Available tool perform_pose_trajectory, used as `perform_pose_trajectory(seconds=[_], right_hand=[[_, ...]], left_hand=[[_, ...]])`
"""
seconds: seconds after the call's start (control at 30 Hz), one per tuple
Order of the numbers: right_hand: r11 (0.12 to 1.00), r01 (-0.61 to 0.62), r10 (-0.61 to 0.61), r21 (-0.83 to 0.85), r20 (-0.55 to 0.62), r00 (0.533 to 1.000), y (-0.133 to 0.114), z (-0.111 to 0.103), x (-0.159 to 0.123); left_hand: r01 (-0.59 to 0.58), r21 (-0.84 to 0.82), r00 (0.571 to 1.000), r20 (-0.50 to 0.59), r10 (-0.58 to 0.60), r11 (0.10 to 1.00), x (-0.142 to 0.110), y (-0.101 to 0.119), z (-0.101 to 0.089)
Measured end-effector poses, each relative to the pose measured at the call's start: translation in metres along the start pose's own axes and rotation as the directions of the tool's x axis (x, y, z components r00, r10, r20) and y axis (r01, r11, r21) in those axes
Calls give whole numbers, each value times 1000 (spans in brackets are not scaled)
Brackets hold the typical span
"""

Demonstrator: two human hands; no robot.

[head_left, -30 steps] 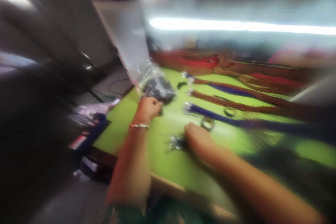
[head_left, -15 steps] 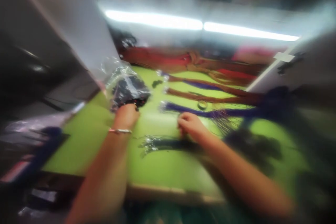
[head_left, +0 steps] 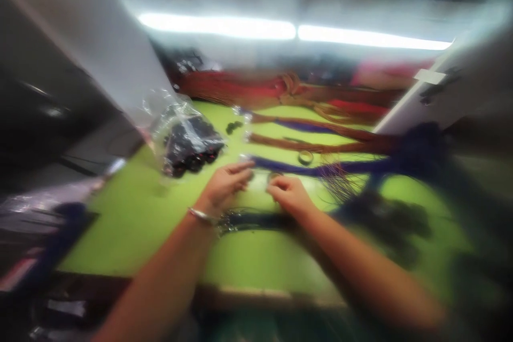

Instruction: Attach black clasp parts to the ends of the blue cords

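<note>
My left hand (head_left: 226, 187), with a bracelet at the wrist, is in the middle of the table, fingers drawn together and pointing right. Its fingertips are near the pale left end of a blue wire bundle (head_left: 284, 165). Facing it, my right hand (head_left: 292, 195) is closed in a pinch; a small dark round edge shows at its fingertips, too blurred to name. Whatever the left fingers hold is hidden. Below both hands lies a dark wire bundle (head_left: 256, 220) with shiny ends to the left. A clear plastic bag (head_left: 192, 136) of black parts lies to the left.
Brown wire bundles (head_left: 304, 145) run across the green table (head_left: 140, 224), with red and brown ones (head_left: 240, 85) at the back. A roll of tape (head_left: 305, 157) and small black pieces (head_left: 233, 127) lie nearby. Side panels (head_left: 116, 64) and lamps (head_left: 224, 25) frame the bench.
My left hand has left the bag of black parts and moved right, close to my right hand. The right hand stays pinched in nearly the same place. The view has shifted slightly.
</note>
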State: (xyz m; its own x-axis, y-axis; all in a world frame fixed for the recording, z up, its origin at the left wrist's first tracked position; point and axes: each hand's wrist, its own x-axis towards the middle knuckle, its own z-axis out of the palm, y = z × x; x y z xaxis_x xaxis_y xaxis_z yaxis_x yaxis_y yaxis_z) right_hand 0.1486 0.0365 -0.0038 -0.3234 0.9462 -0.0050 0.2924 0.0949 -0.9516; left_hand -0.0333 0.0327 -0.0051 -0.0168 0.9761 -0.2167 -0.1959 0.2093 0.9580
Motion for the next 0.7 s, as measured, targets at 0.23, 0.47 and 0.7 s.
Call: perform_pose_trajectory(seconds=[0.23, 0.47, 0.7], right_hand=[[996, 85, -86, -14, -49, 995, 8, 4, 0], [996, 83, -85, -19, -135, 987, 6, 4, -3], [997, 77, -73, 11, -189, 979, 3, -3, 0]], left_hand=[[96, -192, 995, 54, -87, 977, 0, -16, 20], [106, -160, 993, 62, -97, 981, -3, -17, 24], [108, -159, 970, 235, -69, 981, -6, -12, 25]])
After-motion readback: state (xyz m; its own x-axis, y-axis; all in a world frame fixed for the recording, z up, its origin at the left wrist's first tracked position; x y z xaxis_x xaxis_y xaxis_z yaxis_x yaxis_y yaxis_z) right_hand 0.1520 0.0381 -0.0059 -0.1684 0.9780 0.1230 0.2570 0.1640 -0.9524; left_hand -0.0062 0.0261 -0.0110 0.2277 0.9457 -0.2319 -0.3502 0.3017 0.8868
